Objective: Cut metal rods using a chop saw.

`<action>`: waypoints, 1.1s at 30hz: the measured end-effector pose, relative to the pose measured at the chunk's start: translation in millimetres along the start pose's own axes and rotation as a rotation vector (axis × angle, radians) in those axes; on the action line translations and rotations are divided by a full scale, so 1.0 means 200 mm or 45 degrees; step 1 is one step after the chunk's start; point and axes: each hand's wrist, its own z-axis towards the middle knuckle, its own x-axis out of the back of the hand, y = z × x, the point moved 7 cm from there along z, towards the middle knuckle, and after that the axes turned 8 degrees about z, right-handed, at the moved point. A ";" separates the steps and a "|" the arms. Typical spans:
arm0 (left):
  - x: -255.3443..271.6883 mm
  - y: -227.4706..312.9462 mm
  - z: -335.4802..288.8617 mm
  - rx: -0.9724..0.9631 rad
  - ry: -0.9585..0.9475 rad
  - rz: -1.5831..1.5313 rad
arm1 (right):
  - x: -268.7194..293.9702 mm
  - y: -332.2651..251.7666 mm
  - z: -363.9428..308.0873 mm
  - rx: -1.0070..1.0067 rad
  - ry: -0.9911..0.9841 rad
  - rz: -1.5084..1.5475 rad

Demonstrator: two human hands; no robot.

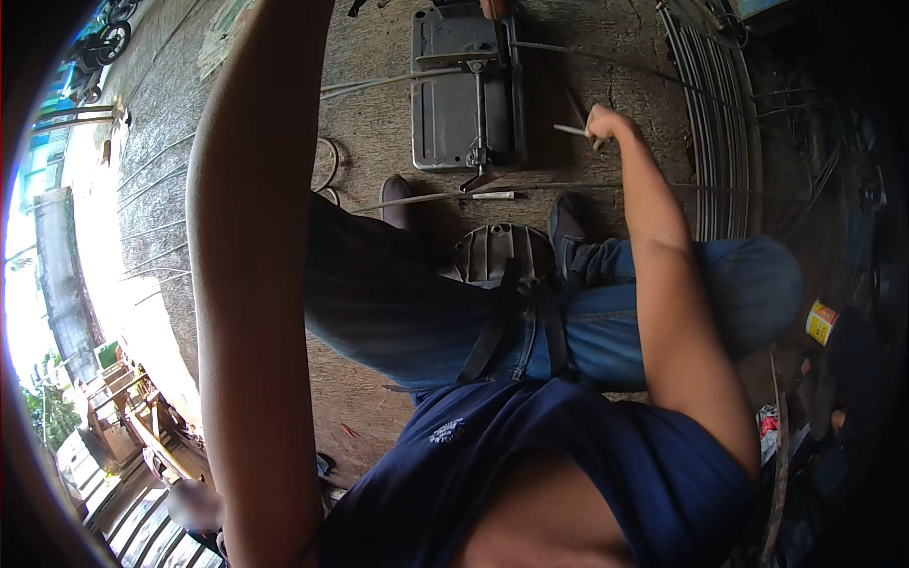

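The right hand point(606, 123) is closed in a fist around a thin pale rod point(571, 130), whose short visible end pokes out of the fist toward the person's left, lying nearly level across the view. How far the rod runs on through the hand cannot be made out; the knuckles cover it. The rod's free end points at the grey metal machine base point(466, 90) standing just beside it on the ground, with a slim upright bar and a small clamp-like fitting down its middle; rod and machine are near but apart.

The left hand is out of sight: only the left forearm point(251, 284) shows, raised across the left of the view and running off the top edge, so whether those fingers grip anything cannot be told. The right hand is plainly the nearer one to the rod and to the machine.

Below the fist, a long thin bar point(445, 198) lies on the ground crosswise, in front of the person's two dark shoes point(566, 225), with a round ribbed grey casting point(492, 251) between the knees. The person is in blue jeans and a dark blue shirt. To the right, a stack of curved steel rods point(720, 133) bends with the lens, and a yellow tin point(822, 322) sits in deep shadow. The far right is too dark to read.
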 end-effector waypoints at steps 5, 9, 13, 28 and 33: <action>0.00 -0.01 0.00 0.005 -0.003 -0.002 | 0.45 -0.31 -0.07 0.457 0.623 -0.027; 0.00 -0.01 -0.01 0.009 -0.008 0.006 | 0.59 -0.56 -0.12 0.583 0.948 -0.180; 0.00 -0.02 -0.01 0.011 -0.009 0.014 | 0.59 -0.71 -0.13 0.600 0.968 -0.298; -0.01 -0.04 -0.01 0.018 -0.020 0.040 | 0.58 -0.80 -0.18 0.737 1.006 -0.404; -0.01 -0.04 0.00 0.020 -0.020 0.047 | 0.58 -0.81 -0.20 0.743 1.040 -0.430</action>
